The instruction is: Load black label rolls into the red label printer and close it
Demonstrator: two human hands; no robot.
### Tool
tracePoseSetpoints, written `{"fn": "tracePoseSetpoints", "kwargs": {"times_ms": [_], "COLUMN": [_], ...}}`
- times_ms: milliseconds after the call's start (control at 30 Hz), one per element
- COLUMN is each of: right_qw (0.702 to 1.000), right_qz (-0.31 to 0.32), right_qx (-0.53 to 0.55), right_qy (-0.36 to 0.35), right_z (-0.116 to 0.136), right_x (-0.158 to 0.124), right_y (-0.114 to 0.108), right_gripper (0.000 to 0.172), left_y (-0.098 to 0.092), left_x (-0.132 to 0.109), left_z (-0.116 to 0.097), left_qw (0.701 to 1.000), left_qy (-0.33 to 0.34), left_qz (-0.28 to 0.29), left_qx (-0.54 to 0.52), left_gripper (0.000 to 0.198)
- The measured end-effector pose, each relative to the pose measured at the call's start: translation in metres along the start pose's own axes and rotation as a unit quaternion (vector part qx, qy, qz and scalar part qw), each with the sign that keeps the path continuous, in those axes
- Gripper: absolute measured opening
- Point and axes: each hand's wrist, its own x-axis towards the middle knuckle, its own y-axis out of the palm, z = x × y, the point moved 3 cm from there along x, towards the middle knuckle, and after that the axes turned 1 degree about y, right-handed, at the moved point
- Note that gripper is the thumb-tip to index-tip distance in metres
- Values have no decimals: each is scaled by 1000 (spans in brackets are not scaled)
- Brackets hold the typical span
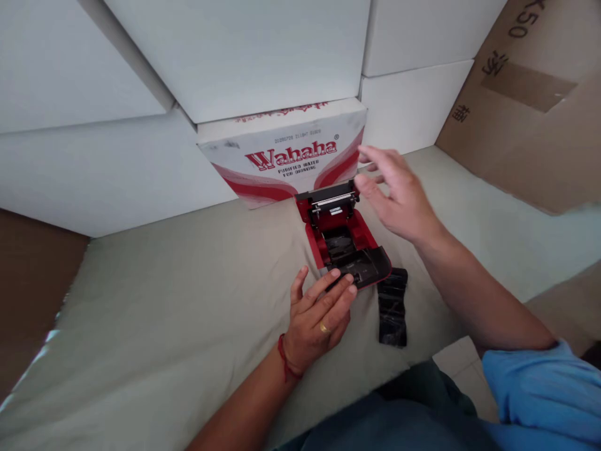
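Note:
A small red and black device [318, 252], which looks like a portable label printer, lies opened up on the cloth. A roller and a shiny bar show at its far end, and a dark, glossy piece [339, 243] sits in its red hollow. My left hand [322, 313], with fingers stretched out, rests on the black flap [369, 266] at the near end. At the far right corner is my right hand [397, 194], fingers apart, its thumb close to the black edge; whether it touches cannot be made out. A black, wrinkled, shiny strip [392, 310] lies beside the near end.
Right behind the device stands a white and red Wahaha water carton [291, 153]. White boxes [263, 56] are stacked along the back. A large brown cardboard box [530, 125] stands at right, and a brown surface [37, 294] at left. Pale green cloth [178, 313] covers the work surface.

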Motion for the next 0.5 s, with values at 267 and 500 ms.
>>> {"fn": "tracePoseSetpoints", "kwargs": {"times_ms": [267, 500], "right_qw": [998, 993], "right_qz": [40, -12], "right_qx": [51, 57], "right_qy": [-23, -106], "right_z": [0, -9], "right_x": [-33, -87], "right_y": [9, 9], "right_gripper": [43, 27], "left_y": [-4, -3], "left_x": [1, 1], "left_z": [-4, -3], "left_qw": [1000, 1000], "left_qy": [18, 17], "left_qz": [-14, -6], "left_qx": [-3, -6], "left_gripper": [46, 42]}}
